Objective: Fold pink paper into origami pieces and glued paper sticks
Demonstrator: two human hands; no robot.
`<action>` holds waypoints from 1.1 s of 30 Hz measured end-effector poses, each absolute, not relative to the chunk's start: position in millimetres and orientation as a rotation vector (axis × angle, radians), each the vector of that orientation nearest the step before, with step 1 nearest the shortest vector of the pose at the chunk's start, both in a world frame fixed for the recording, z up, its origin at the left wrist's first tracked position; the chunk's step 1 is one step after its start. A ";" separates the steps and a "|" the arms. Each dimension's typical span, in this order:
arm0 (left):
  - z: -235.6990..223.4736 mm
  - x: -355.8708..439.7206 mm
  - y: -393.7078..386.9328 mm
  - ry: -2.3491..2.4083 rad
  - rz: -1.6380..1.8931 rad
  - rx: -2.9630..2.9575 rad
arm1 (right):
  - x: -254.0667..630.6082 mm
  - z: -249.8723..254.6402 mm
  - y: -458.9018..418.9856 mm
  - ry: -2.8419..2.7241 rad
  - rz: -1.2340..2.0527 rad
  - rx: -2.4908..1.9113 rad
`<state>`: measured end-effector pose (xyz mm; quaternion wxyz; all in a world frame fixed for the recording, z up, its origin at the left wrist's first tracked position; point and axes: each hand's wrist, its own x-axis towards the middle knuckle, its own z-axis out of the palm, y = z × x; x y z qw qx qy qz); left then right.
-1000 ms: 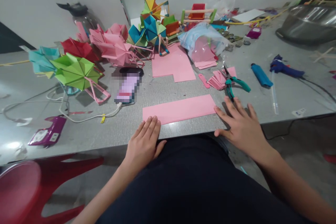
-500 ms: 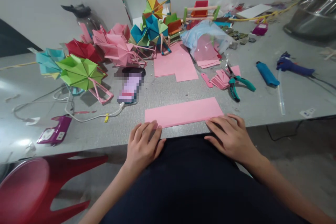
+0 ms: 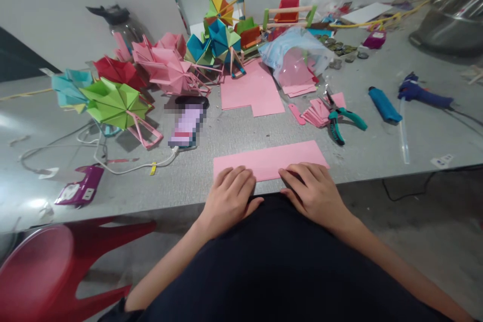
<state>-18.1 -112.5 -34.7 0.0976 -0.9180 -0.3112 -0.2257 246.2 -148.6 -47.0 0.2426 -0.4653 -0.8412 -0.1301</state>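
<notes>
A long folded strip of pink paper (image 3: 269, 158) lies flat near the front edge of the grey table (image 3: 377, 153). My left hand (image 3: 229, 198) rests on its near left part, fingers stretched out and close together. My right hand (image 3: 313, 193) lies flat on the strip's near middle, fingers extended. The two hands are close together, pressing along the near edge of the paper. Neither hand holds anything.
Behind the strip lie a phone (image 3: 185, 126) on a white cable, teal-handled pliers (image 3: 337, 121), small pink folded pieces (image 3: 317, 113), pink sheets (image 3: 252, 91), a blue lighter (image 3: 384, 105) and a glue gun (image 3: 424, 93). Colourful paper wheels (image 3: 113, 103) stand at the back left. A red stool (image 3: 56, 271) is at my lower left.
Both hands have slid inward along the near edge of the pink strip, the right from the right end toward the middle, the left from the left end rightward. The strip stayed put.
</notes>
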 end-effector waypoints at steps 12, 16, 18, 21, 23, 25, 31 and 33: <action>-37.4 -4.3 -106.4 -0.908 -0.541 -2.923 | 243.0 -53.4 -155.9 -2.154 -0.367 -1.450; -37.7 -5.2 -106.7 -0.895 -0.543 -2.931 | 241.6 -55.8 -156.6 -2.130 -0.406 -1.474; -38.2 -5.5 -106.4 -0.884 -0.549 -2.932 | 241.4 -56.9 -156.6 -2.129 -0.411 -1.480; -38.3 -5.9 -105.9 -0.886 -0.555 -2.950 | 241.1 -57.3 -156.5 -2.136 -0.405 -1.478; -37.9 -5.9 -105.7 -0.887 -0.561 -2.959 | 240.8 -57.2 -156.7 -2.136 -0.396 -1.475; -37.7 -6.0 -105.8 -0.877 -0.581 -2.946 | 240.6 -57.0 -157.0 -2.135 -0.385 -1.468; -40.3 -10.8 -110.0 -0.812 -0.792 -2.800 | 242.3 -55.3 -156.8 -2.163 -0.358 -1.318; -40.5 -13.4 -112.2 -0.775 -0.873 -2.755 | 243.3 -54.2 -156.3 -2.177 -0.357 -1.245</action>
